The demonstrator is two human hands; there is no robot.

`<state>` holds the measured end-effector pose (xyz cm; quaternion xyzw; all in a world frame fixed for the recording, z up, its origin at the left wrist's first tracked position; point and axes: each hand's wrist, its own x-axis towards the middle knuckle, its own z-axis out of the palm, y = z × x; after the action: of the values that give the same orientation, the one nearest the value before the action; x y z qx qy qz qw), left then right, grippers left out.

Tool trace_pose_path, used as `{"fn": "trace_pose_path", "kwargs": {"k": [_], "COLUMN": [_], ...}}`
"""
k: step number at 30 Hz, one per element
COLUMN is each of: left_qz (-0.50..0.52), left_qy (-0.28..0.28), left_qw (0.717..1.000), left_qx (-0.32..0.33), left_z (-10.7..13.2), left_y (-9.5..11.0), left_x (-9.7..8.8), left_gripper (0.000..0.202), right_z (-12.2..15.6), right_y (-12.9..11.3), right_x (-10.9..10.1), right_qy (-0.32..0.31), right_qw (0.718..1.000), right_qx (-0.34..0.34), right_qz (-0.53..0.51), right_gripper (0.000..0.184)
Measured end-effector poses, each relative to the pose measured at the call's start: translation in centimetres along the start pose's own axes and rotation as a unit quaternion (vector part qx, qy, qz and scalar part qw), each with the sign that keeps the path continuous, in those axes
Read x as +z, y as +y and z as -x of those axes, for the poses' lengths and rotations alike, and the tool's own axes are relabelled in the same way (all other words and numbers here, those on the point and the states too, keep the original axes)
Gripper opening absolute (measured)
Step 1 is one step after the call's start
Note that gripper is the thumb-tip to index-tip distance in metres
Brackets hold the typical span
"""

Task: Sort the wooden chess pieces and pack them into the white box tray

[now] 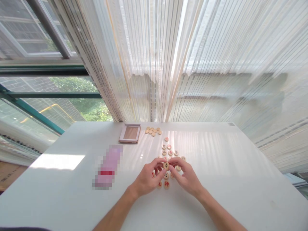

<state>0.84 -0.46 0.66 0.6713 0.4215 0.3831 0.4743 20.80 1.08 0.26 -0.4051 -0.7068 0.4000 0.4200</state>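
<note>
Between the fingertips of my left hand (pixel 148 178) and my right hand (pixel 189 178) is a round wooden Chinese chess piece (pixel 166 166) with a black character facing up. Both thumbs and forefingers pinch it from its two sides, above the other pieces. More Chinese chess pieces lie face up on the white table (pixel 216 205), some with red and some with black characters. A red-marked piece (pixel 166 184) lies nearest to me, and another red-marked piece (pixel 166 139) is at the far end of the group. My hands partly hide several pieces in the middle.
Several pale pieces (pixel 153 131) lie in a cluster near the table's far edge. Left of them is an open shallow box (pixel 130 133). A blurred-out pink oblong item (pixel 108 166) lies on the left. Sheer striped curtains (pixel 192 64) hang behind the table, beside a window.
</note>
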Motion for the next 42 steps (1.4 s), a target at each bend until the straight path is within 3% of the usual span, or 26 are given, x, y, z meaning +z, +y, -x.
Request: {"fn": "trace_pose_path", "kwargs": {"k": [11, 19, 42], "left_qz": [-0.051, -0.065, -0.011], "left_qy": [-0.023, -0.030, -0.001], "left_qw": [0.998, 0.997, 1.000], "left_qx": [0.030, 0.038, 0.025], "left_z": [0.07, 0.16, 0.02], "left_y": [-0.16, -0.40, -0.34], "left_x": [0.13, 0.19, -0.12], "left_gripper": [0.021, 0.022, 0.026], "right_z": [-0.15, -0.01, 0.14], "right_y": [-0.31, -0.10, 0.13], "right_x": [0.01, 0.27, -0.07], "right_qy": [-0.002, 0.012, -0.027], "right_qw": [1.000, 0.999, 0.999], "right_qx": [0.023, 0.031, 0.006], "right_qz": [0.021, 0.010, -0.023], "right_gripper": [0.012, 0.020, 0.018]}}
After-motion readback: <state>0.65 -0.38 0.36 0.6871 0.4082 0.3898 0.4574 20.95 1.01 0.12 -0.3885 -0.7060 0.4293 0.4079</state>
